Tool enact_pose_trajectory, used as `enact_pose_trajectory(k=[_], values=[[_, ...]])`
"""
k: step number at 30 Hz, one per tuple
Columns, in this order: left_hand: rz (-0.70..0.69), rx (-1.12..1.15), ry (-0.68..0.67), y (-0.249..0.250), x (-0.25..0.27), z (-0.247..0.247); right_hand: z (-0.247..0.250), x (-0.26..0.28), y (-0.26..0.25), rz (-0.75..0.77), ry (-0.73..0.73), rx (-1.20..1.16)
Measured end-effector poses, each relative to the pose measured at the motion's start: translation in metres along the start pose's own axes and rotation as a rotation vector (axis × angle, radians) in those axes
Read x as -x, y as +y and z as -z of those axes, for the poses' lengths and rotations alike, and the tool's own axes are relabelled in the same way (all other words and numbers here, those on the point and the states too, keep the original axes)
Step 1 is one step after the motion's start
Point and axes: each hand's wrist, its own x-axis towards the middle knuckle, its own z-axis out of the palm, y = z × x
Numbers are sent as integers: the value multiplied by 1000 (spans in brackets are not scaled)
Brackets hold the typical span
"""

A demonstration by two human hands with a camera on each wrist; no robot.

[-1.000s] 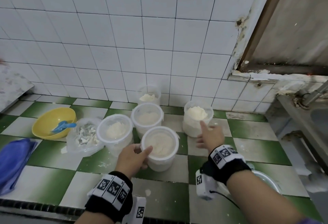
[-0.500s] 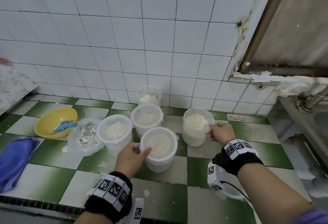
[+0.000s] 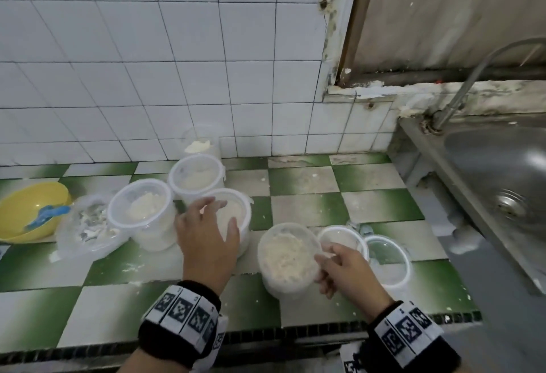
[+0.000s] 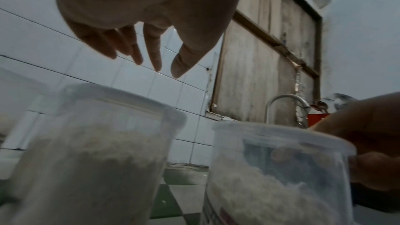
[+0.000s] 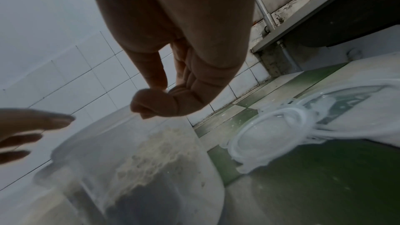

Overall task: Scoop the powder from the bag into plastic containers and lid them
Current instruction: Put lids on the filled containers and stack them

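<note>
An open plastic container of white powder stands near the counter's front. My right hand pinches its right rim; in the right wrist view, the thumb and curled fingers close on that container. My left hand hovers with spread fingers over a lidded container, holding nothing. In the left wrist view, its fingers hang above that container's lid. Two loose lids lie right of the open container. The powder bag sits at the left.
Two more lidded containers and an open one by the wall stand left of centre. A yellow bowl holds a blue scoop. A steel sink with a tap borders the counter on the right.
My right hand took the open container at the back by its rim and brought it forward and right, beside the loose lids. My left hand left the lidded container's side and hovers above it.
</note>
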Motion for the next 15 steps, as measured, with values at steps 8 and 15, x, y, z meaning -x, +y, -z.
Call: enact_pose_trajectory(k=[8,15], values=[[-183,170,-313,25,20,-23,61,-23,50,-67,659,438],[45,130,-498,29,17,-28,86,-62,68,-374,425,620]])
